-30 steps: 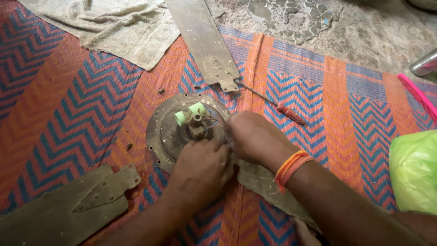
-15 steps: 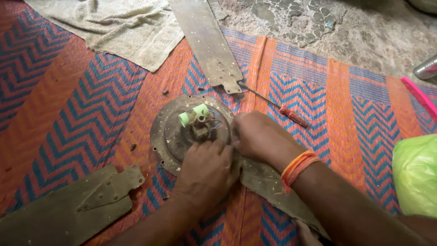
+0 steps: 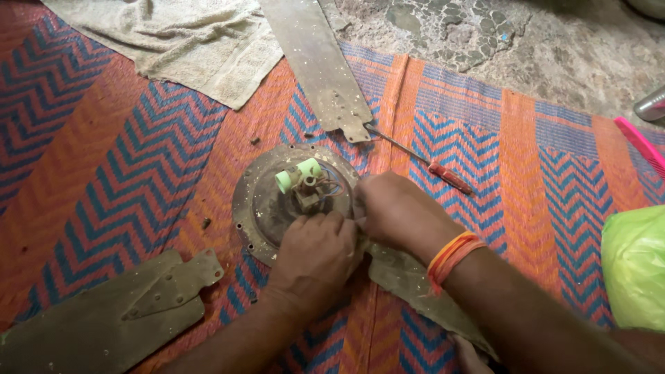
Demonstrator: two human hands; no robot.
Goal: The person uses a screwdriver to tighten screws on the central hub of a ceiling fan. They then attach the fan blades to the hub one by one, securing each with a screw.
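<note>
Woven plastic mat, orange with blue chevrons, covers a cracked stone floor. On it lie a beige towel, loose dusty fan blades (one more at lower left), a green bag whose contents are hidden, and a red-handled screwdriver. The round fan motor plate sits mid-mat; the left hand and right hand meet, pressed on its near edge where a blade joins.

Soft even daylight, faint shadows, slight blur, no glare.
</note>
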